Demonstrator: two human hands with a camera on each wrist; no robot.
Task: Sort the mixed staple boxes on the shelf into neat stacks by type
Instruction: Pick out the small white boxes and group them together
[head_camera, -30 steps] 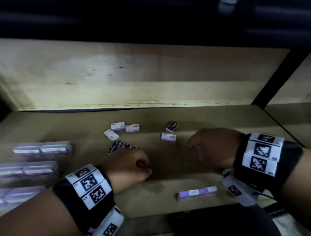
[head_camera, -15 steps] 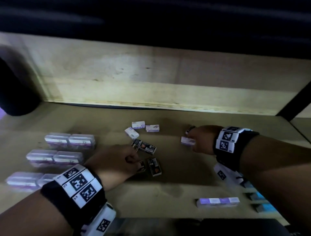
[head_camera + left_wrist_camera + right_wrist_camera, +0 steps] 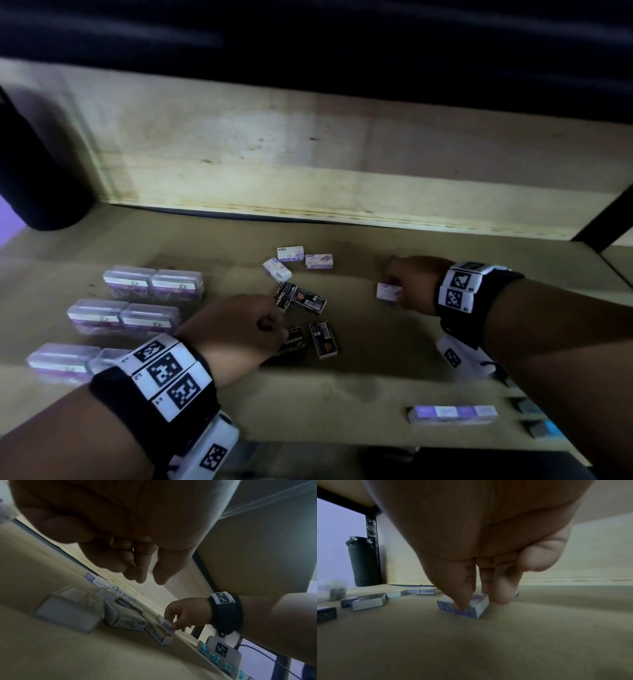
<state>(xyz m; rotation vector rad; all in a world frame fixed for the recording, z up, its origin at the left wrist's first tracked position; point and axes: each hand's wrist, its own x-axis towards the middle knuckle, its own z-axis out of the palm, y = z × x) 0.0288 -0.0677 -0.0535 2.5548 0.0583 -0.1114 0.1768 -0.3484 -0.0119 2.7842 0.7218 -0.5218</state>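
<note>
My right hand (image 3: 399, 289) pinches a small purple-white staple box (image 3: 385, 292) that lies on the shelf at mid right; in the right wrist view thumb and fingers (image 3: 500, 597) clamp its two sides (image 3: 447, 605). My left hand (image 3: 270, 325) hovers over several black staple boxes (image 3: 310, 300), one of them right at its knuckles (image 3: 294, 342). The left wrist view shows its fingers (image 3: 139, 573) loosely curled and holding nothing. Three more purple-white boxes (image 3: 290, 254) lie loose behind the black ones.
Clear plastic cases (image 3: 154, 284) sit in paired rows at the left. A black bottle (image 3: 37, 178) stands at the back left corner. A long purple pack (image 3: 452, 414) and blue boxes (image 3: 541, 428) lie near the front edge, right. A black shelf post (image 3: 603, 219) bounds the right side.
My right hand reached forward and took hold of the purple-white box. Two more black boxes now lie by my left hand, which was a tight fist a second ago.
</note>
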